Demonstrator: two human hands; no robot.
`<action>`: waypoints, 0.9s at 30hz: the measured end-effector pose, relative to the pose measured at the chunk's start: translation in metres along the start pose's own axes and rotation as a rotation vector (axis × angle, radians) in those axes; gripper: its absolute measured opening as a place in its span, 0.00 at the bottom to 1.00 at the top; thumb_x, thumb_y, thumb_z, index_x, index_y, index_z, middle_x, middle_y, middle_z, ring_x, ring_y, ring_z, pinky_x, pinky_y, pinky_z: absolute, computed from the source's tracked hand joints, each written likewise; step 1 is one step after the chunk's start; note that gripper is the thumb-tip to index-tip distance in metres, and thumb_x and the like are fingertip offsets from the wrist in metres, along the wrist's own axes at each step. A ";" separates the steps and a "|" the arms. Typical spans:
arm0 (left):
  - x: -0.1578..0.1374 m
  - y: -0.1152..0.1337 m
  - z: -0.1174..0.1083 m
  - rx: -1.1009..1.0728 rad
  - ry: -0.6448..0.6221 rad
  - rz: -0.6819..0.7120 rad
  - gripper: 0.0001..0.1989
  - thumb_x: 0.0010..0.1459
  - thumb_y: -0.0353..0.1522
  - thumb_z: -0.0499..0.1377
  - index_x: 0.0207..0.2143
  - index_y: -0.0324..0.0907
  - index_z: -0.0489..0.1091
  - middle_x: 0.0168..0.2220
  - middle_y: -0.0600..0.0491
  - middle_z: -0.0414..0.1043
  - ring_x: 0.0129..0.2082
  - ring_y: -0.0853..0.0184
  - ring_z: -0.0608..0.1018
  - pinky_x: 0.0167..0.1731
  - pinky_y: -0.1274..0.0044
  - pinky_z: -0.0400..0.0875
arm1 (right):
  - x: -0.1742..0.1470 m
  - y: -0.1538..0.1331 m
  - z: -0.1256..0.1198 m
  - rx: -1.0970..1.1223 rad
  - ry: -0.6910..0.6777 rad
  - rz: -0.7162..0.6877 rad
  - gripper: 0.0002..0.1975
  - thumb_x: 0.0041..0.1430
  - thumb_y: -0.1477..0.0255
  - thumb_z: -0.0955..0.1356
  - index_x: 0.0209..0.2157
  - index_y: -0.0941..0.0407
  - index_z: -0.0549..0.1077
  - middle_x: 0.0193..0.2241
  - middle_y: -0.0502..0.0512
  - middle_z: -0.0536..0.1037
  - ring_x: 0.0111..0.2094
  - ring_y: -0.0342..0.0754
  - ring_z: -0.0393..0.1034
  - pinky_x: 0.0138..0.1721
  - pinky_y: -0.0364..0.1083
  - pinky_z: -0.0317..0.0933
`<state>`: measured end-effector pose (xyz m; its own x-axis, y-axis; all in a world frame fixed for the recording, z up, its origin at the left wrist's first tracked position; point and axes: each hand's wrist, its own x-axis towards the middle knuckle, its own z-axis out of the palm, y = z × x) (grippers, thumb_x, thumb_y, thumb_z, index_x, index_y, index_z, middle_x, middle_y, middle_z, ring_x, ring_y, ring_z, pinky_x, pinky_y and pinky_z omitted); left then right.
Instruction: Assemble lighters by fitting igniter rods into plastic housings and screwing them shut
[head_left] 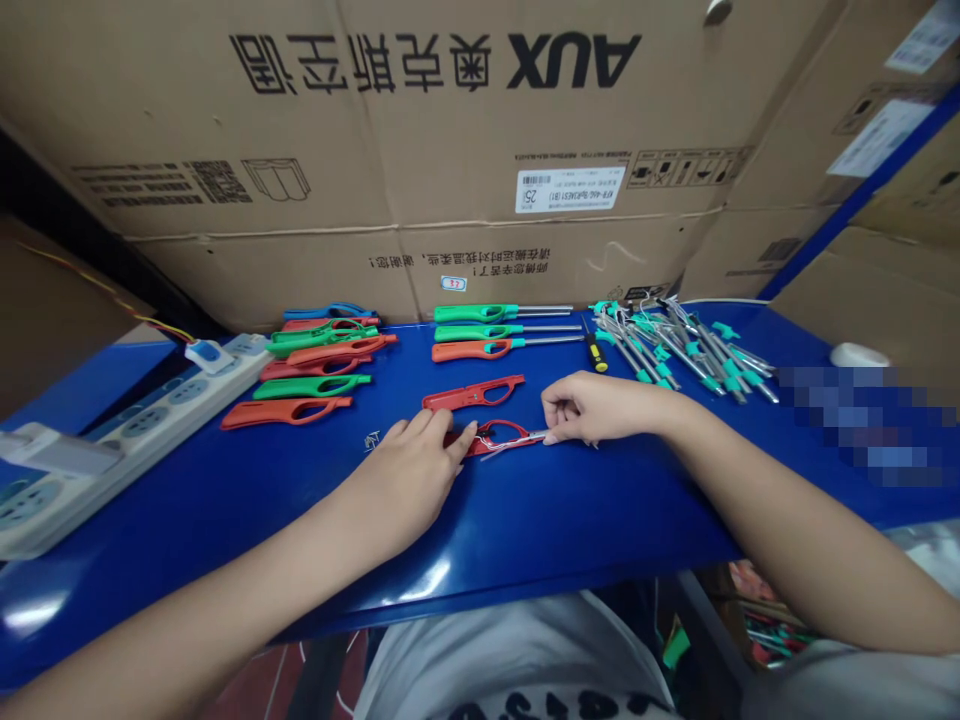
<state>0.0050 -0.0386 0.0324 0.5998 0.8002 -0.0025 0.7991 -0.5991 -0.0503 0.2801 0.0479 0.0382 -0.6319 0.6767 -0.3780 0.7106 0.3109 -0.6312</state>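
On the blue table lies an opened red lighter handle half (484, 442), with white wires and a dark part inside its trigger loop. My left hand (412, 465) presses over its rear end, fingers closed on it. With thumb and fingertips my right hand (592, 408) pinches a metal lighter tube (537, 436) at the front of that handle; most of the tube is hidden by the hand. A second red handle half (474, 393) lies just behind. Small metal pieces (372, 440) sit beside my left fingertips.
Red, green and blue lighter handles (315, 360) are stacked at left, near a white power strip (142, 420). Behind lie three lighters with tubes (480, 332), a yellow-black screwdriver (595, 352) and a pile of metal tubes (682, 345). A cardboard wall (405, 140) bounds the table.
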 end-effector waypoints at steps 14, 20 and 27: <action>0.015 0.000 0.015 -0.409 0.137 0.031 0.19 0.66 0.30 0.59 0.58 0.38 0.70 0.46 0.44 0.72 0.48 0.56 0.74 0.53 0.64 0.71 | 0.010 -0.015 0.024 -0.200 0.288 -0.357 0.09 0.64 0.66 0.68 0.37 0.57 0.73 0.32 0.52 0.74 0.31 0.43 0.65 0.33 0.42 0.57; 0.014 0.002 0.016 -0.471 0.113 0.040 0.20 0.66 0.28 0.58 0.59 0.37 0.69 0.47 0.44 0.70 0.49 0.58 0.74 0.53 0.65 0.71 | 0.010 -0.015 0.029 -0.271 0.338 -0.320 0.08 0.63 0.67 0.69 0.33 0.56 0.69 0.30 0.50 0.72 0.29 0.42 0.62 0.30 0.42 0.52; 0.016 0.005 0.019 -0.460 0.127 0.068 0.18 0.68 0.29 0.56 0.59 0.40 0.70 0.45 0.46 0.69 0.46 0.59 0.73 0.51 0.65 0.71 | 0.012 -0.020 0.033 -0.374 0.349 -0.198 0.14 0.65 0.65 0.67 0.26 0.57 0.69 0.28 0.50 0.74 0.28 0.42 0.62 0.28 0.43 0.47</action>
<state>0.0177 -0.0284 0.0134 0.6289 0.7661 0.1328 0.6762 -0.6232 0.3928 0.2483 0.0278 0.0238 -0.6701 0.7422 0.0109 0.6900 0.6283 -0.3594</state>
